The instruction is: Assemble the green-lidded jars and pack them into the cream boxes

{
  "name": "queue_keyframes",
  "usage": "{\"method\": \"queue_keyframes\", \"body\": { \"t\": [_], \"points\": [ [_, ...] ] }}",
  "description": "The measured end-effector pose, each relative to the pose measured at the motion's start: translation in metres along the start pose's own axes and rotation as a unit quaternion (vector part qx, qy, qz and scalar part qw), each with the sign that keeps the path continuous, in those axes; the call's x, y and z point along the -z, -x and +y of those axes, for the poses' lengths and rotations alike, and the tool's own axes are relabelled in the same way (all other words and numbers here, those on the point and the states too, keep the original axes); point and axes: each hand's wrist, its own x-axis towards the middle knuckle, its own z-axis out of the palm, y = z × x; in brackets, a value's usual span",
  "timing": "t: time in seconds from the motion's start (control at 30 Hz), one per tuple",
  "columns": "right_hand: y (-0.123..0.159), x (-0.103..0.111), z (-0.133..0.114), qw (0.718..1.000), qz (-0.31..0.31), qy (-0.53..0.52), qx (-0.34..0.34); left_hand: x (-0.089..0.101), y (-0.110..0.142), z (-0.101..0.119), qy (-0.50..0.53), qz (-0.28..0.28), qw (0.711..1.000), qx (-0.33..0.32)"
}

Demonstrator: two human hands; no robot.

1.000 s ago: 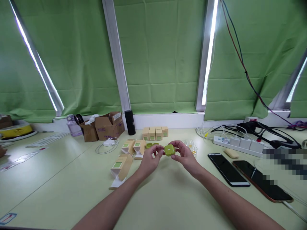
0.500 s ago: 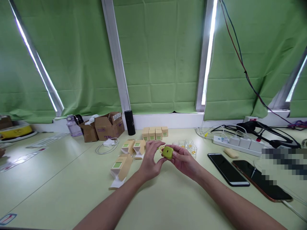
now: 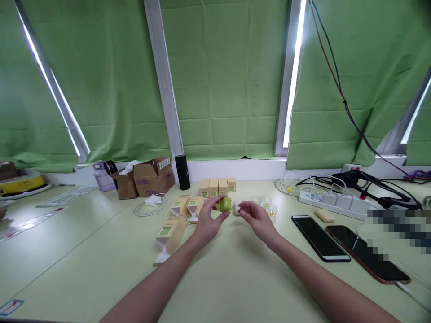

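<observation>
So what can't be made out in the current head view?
In the head view:
Green case: left hand covers part of it.
Pale piece by the right hand: too small to identify; contact unclear.
Other person's hand: cut off by left edge.
Patch at right: pixelated, contents hidden.

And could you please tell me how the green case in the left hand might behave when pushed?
The green case is probably light, since the left hand holds it by the fingertips. It looks stiff, showing no dent in that grip. Its rounded edges might let it rock.
</observation>
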Motion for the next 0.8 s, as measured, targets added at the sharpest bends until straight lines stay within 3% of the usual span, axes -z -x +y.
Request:
{"method": "queue_keyframes", "body": {
  "t": [0.07, 0.13, 0.33, 0.57, 0.8],
  "points": [
    [-0.002, 0.001, 0.001, 0.984, 0.029, 0.165, 0.056, 0.004, -0.005, -0.005, 0.108, 0.024, 0.992, 0.061],
    [-0.004, -0.001, 0.002, 0.947, 0.028, 0.303, 0.105, 0.007, -0.008, -0.008, 0.204, 0.035, 0.973, 0.104],
    [-0.025, -0.026, 0.008, 0.795, -0.051, 0.583, 0.158, 0.009, -0.008, -0.009, 0.333, 0.014, 0.930, 0.154],
    [-0.053, -0.052, 0.024, 0.762, -0.087, 0.623, 0.152, 0.007, -0.005, -0.012, 0.373, -0.009, 0.914, 0.160],
    [-0.046, -0.052, 0.023, 0.775, -0.087, 0.608, 0.148, 0.005, -0.003, -0.007, 0.359, -0.022, 0.921, 0.150]
  ]
}}
